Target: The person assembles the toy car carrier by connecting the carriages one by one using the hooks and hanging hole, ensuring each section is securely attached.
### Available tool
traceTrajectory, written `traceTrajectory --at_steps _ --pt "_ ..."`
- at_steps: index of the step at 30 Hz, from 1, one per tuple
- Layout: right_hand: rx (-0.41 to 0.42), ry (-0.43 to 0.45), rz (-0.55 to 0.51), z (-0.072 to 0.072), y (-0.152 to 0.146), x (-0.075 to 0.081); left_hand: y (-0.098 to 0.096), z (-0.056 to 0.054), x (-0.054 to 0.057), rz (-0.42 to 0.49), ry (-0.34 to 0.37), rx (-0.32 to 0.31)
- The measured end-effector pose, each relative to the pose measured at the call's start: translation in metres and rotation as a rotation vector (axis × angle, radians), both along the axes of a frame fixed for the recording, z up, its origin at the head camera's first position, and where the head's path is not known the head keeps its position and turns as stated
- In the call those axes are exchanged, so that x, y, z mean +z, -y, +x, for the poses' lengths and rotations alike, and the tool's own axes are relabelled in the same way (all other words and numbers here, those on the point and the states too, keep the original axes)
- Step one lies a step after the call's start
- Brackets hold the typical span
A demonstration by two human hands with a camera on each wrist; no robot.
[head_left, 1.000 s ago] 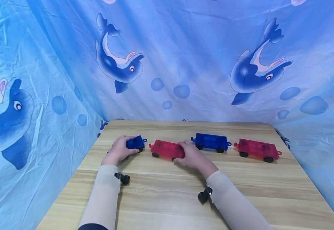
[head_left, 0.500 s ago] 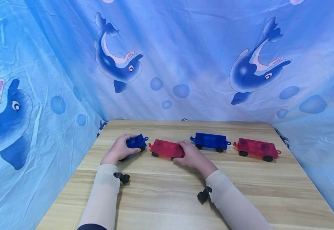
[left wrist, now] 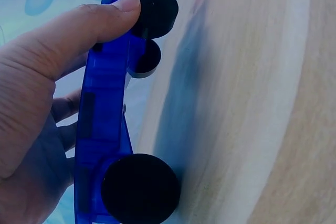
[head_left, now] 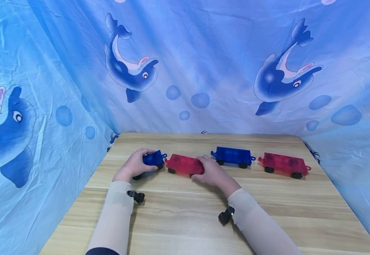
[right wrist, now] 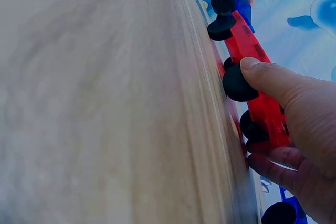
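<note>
My left hand (head_left: 136, 165) grips a translucent blue toy train wagon (head_left: 153, 159) at the table's left, fingers over its far side and thumb near a front black wheel. In the left wrist view the blue wagon's shadow lies beside it on the table. My right hand (head_left: 213, 173) holds a red toy train wagon (head_left: 183, 164) by its right part, thumb against a wheel in the right wrist view. The blue wagon's ring (head_left: 164, 156) is right at the red wagon's upturned hook (head_left: 167, 161), overlapping in the right wrist view. The left hand covers the blue wagon's rear part.
A second blue wagon (head_left: 233, 156) stands beyond my right hand, and a second red wagon (head_left: 284, 165) stands to its right, their ring and hook close together. The wooden table (head_left: 178, 216) is bounded at the back and sides by a blue dolphin-print cloth (head_left: 185, 71).
My left hand has moved the blue wagon a little to the right, bringing its ring up to the red wagon's hook. The right hand and red wagon have stayed about in place.
</note>
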State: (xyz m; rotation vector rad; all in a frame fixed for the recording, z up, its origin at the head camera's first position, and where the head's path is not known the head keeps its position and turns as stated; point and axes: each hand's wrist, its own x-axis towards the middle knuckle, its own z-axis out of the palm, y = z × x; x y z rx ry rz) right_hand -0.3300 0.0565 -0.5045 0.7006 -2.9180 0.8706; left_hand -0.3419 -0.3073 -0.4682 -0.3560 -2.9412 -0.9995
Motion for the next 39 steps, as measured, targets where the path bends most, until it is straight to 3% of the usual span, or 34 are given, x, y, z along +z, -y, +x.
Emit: traceTrajectory --at_steps 17,39 --pt "-0.002 0.017 0.009 0.0006 0.0005 0.0029 -0.0021 -0.0036 -0.0021 -0.004 -0.012 -0.048" --pt "-0.006 0.031 0.002 -0.0010 0.0002 0.0003 0.0003 -0.0025 -0.0028 -0.016 -0.006 -0.037"
